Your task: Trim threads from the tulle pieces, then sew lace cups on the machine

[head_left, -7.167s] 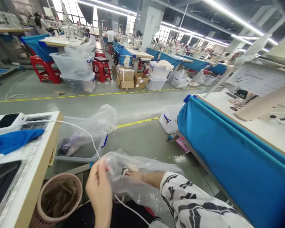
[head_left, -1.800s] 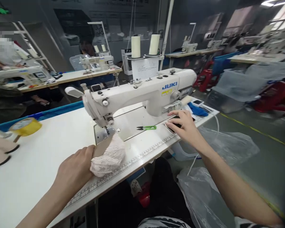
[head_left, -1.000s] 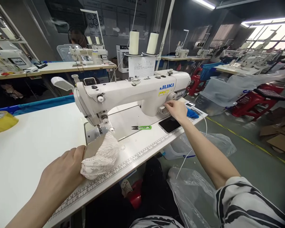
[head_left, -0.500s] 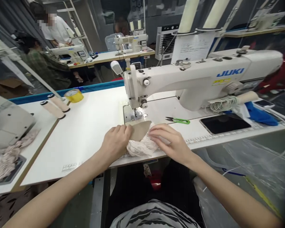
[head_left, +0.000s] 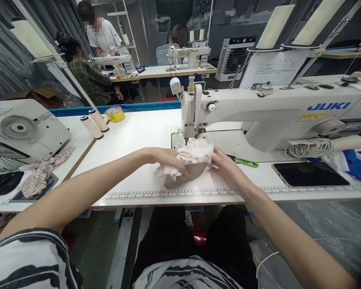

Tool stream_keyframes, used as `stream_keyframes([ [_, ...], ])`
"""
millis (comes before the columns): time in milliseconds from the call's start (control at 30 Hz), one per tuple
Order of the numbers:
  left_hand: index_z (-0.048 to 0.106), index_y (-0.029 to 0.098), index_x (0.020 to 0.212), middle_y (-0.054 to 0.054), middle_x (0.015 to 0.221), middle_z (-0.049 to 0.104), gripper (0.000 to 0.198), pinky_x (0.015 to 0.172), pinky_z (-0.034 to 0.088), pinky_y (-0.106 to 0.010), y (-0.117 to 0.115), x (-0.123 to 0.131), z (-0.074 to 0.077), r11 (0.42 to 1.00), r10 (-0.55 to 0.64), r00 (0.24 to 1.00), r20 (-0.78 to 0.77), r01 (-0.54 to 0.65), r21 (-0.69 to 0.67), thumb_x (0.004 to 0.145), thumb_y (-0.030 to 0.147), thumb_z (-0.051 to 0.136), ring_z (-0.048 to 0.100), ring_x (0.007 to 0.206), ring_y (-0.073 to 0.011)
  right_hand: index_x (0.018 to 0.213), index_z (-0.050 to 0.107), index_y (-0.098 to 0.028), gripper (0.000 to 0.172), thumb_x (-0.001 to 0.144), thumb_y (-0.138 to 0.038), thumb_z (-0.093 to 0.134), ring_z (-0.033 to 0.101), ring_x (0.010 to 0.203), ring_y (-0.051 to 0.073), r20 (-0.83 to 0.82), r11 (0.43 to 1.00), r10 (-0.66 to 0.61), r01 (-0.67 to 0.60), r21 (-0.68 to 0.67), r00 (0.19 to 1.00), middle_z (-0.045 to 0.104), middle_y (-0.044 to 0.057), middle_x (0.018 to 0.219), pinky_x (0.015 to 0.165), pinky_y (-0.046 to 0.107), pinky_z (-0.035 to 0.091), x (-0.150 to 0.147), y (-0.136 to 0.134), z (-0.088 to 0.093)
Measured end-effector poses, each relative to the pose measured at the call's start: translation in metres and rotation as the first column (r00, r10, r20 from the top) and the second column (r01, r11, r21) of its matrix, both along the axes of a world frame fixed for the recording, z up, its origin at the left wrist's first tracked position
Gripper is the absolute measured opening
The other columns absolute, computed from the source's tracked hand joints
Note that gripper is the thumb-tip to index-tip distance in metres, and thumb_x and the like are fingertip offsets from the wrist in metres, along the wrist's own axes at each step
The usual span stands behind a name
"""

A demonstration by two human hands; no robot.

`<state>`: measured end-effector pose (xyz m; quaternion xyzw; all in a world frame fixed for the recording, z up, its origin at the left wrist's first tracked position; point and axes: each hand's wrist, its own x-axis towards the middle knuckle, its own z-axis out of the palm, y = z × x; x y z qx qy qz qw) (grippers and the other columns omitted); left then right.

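A gathered bundle of pale pink lace fabric point(head_left: 195, 150) is held up just in front of the needle area of a white sewing machine point(head_left: 228, 106). A smooth beige fabric piece point(head_left: 196, 171) hangs below the lace, over the table's front part. My left hand point(head_left: 170, 158) is closed on the lace and beige cloth from the left, its thumb lying across the front. At the right edge of the bundle, my right hand point(head_left: 224, 162) grips the lace; its fingertips are partly hidden behind it. The presser foot is mostly covered by the lace.
Green-handled thread snips point(head_left: 246, 161) lie right of my right hand, and a black phone point(head_left: 309, 174) beyond them. A printed ruler point(head_left: 168, 195) runs along the front edge. Yellow tape point(head_left: 115, 114) and thread cones point(head_left: 91, 127) stand at left. Two people are at the back left.
The fabric has been lifted and turned over, so the lace is now on top and the beige piece below. Both hands moved closer to the needle. The view has shifted left.
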<state>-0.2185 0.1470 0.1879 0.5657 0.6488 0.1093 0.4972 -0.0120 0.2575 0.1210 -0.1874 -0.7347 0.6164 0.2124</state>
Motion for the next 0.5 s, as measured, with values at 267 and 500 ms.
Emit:
stream_keyframes([
  [267, 0.056, 0.031, 0.131, -0.001, 0.139, 0.06, 0.053, 0.106, 0.045, -0.037, -0.029, 0.022, -0.003, 0.967, 0.196, 0.971, 0.134, -0.214, 0.139, 0.081, 0.04, 0.066, 0.054, 0.128, -0.0234, 0.129, 0.049, -0.031, 0.045, 0.087, -0.037, 0.064, 0.061, 0.103, 0.023, 0.016, 0.876, -0.189, 0.161, 0.454, 0.982, 0.05, 0.009, 0.132, 0.079, 0.038, 0.057, 0.016, -0.062, -0.014],
  [500, 0.068, 0.021, 0.109, -0.003, 0.115, 0.072, 0.035, 0.106, 0.045, -0.036, -0.032, 0.045, 0.002, 0.921, 0.297, 0.939, 0.177, -0.33, 0.207, 0.092, 0.048, 0.053, 0.061, 0.117, -0.022, 0.145, 0.028, -0.032, 0.087, 0.075, -0.063, 0.069, 0.058, 0.114, 0.031, 0.143, 0.86, -0.222, 0.124, 0.495, 0.965, 0.038, 0.013, 0.146, 0.077, 0.044, 0.059, 0.0, -0.076, -0.011],
])
